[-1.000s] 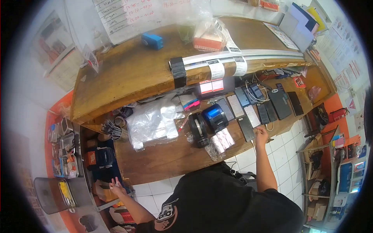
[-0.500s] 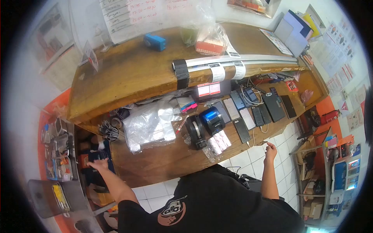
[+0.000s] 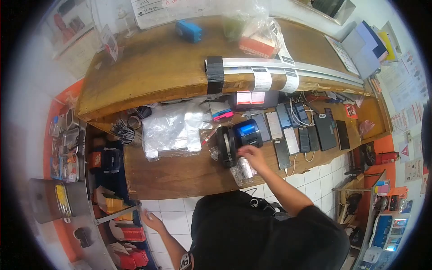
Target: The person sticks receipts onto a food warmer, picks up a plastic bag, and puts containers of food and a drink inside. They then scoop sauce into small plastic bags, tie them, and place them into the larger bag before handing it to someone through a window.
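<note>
Head view: right hand [image 3: 252, 156] beside printer [image 3: 247, 133], left hand [image 3: 153, 222] near shelf [image 3: 118, 213], grips unclear.

a shop counter [image 3: 180, 180] (phones [image 3: 282, 154], plastic bags [image 3: 173, 130] about).

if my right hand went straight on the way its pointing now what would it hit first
Probably the black device with the pale band, just beyond the fingertips of your right hand. The blue-topped device is very close too, and hand height is unclear, so it might brush that or pass above both.
</note>
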Motion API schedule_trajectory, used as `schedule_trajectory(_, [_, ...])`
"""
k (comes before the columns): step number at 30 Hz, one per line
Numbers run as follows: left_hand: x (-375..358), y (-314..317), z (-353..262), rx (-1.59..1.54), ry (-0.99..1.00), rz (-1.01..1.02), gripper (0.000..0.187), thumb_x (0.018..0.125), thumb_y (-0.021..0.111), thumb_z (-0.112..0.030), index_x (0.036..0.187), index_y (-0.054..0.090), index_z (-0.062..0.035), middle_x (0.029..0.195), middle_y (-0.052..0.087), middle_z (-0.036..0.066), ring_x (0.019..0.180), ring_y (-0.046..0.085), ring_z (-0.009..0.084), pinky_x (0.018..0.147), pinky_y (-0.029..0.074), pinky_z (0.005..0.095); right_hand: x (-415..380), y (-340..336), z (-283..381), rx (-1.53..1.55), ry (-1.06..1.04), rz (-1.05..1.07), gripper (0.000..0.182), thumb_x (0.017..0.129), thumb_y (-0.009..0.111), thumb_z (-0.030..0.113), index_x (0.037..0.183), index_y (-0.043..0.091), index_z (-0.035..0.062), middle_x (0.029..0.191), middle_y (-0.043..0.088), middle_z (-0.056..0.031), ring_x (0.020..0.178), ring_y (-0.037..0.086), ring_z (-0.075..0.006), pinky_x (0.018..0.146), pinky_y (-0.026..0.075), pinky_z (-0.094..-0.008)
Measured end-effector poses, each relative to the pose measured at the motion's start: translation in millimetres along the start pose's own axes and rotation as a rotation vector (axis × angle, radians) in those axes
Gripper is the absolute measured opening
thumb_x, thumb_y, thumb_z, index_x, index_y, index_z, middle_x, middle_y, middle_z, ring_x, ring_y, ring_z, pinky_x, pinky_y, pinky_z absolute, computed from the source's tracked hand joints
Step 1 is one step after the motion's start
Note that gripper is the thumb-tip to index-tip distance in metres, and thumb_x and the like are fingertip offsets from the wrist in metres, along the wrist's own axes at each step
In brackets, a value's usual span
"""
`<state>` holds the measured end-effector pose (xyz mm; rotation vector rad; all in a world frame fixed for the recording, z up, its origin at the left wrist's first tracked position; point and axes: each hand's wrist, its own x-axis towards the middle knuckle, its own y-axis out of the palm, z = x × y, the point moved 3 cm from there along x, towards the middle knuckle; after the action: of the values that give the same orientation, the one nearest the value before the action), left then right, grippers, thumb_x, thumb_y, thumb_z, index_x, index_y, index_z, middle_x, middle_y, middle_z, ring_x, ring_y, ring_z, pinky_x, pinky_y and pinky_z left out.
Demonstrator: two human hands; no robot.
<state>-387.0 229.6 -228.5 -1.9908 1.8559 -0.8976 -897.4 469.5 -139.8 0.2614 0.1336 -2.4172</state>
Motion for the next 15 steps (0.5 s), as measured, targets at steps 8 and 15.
schedule_trajectory(8, [-242.0, -119.4, 160.2, 0.231, -0.646, 0.453, 0.029, 0.088, 0.053, -0.016, 0.106, 0.064, 0.0052, 0.103, 0.065, 0.02, 0.098, 0.06, 0.0323, 0.09, 0.046, 0.0399, 6.7, 271.7, 78.9, -0.02, -0.256, 0.519, 0.012, 0.09, 0.06, 0.004, 0.101, 0.065, 0.0018, 0.095, 0.068, -0.0063, 0.091, 0.063, -0.0127, 0.083, 0.05, -0.0279])
schedule_trajectory(15, [-290.3, -182.2, 278.7, 0.274, -0.792, 0.735, 0.031, 0.09, 0.051, -0.023, 0.104, 0.065, 0.0004, 0.095, 0.066, 0.014, 0.095, 0.061, 0.027, 0.087, 0.047, 0.0389, -90.8, 478.4, 13.7, -0.1, -0.096, 0.805, 0.012, 0.088, 0.061, 0.003, 0.1, 0.066, 0.0028, 0.095, 0.069, -0.005, 0.091, 0.063, -0.0125, 0.082, 0.05, -0.0278])
